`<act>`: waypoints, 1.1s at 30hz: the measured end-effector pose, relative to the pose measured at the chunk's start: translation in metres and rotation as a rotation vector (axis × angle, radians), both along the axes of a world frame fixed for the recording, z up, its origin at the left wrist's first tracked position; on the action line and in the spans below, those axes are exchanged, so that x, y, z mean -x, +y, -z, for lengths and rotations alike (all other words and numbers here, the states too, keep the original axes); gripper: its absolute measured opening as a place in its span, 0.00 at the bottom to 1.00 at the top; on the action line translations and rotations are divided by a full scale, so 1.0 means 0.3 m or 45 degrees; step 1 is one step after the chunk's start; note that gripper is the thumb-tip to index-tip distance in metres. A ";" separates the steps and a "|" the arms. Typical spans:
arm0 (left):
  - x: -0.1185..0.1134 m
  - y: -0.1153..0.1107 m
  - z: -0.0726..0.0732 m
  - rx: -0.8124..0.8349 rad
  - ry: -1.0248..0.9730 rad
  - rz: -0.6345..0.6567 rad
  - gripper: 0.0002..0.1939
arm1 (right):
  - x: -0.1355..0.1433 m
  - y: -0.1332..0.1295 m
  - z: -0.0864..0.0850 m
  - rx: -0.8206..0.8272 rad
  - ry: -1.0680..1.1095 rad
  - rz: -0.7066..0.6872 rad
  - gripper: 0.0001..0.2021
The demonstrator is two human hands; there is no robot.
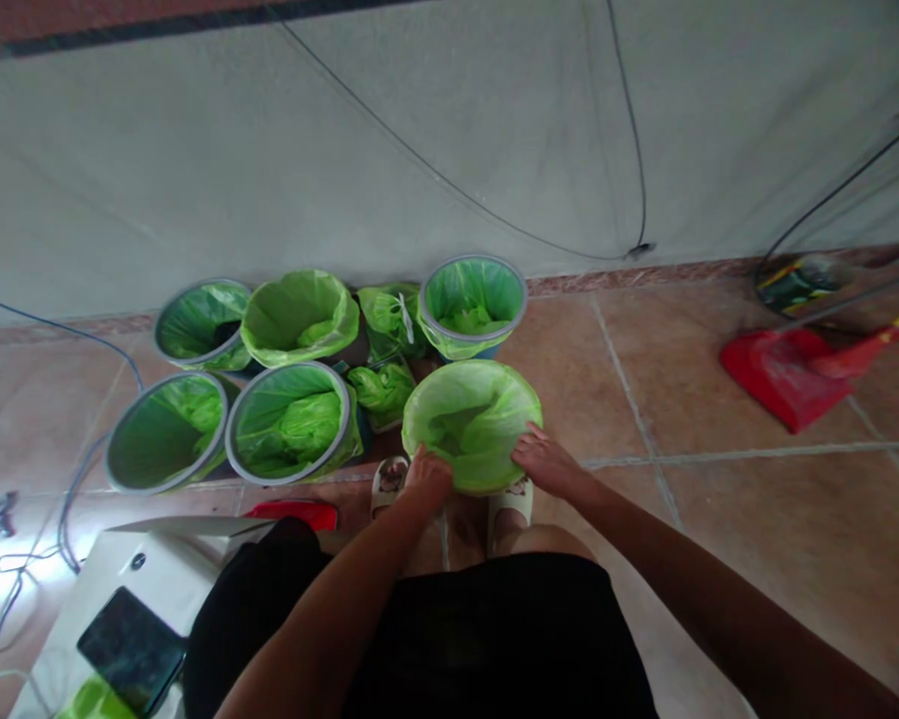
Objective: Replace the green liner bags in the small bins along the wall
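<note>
Close in front of my feet stands a bin lined with a light green garbage bag [486,409], its edge folded out over the rim. My left hand [429,471] grips the bag at the near left of the rim. On the right side of the rim, my right hand [545,457] has its fingers curled over the bag's edge. Just behind it is another lined bin [473,262] with a grey ring around its top. A bunched green bag [382,387] lies to the left, and a tied green bag [391,315] sits behind that.
Several more lined bins, among them one with a grey ring [234,439], stand at the left. A red dustpan [783,374] lies on the tiled floor at the right. A phone [131,644] rests on a white box [169,567] at the lower left. Cables run along the wall.
</note>
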State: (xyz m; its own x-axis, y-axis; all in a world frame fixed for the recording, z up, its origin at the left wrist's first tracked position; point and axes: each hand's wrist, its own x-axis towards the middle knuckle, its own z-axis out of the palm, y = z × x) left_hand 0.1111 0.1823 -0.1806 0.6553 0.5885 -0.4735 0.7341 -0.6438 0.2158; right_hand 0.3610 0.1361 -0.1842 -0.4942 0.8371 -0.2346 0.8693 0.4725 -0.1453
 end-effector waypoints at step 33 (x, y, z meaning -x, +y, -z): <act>-0.035 0.071 -0.137 -0.188 -0.155 0.414 0.17 | 0.046 -0.158 -0.024 -0.331 0.476 0.121 0.15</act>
State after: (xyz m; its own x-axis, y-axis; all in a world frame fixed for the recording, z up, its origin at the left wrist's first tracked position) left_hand 0.1216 0.2036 -0.1395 0.8654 0.3965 -0.3064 0.4609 -0.8698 0.1763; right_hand 0.3472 0.0887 -0.1771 -0.4232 0.8902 0.1690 0.8211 0.4556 -0.3439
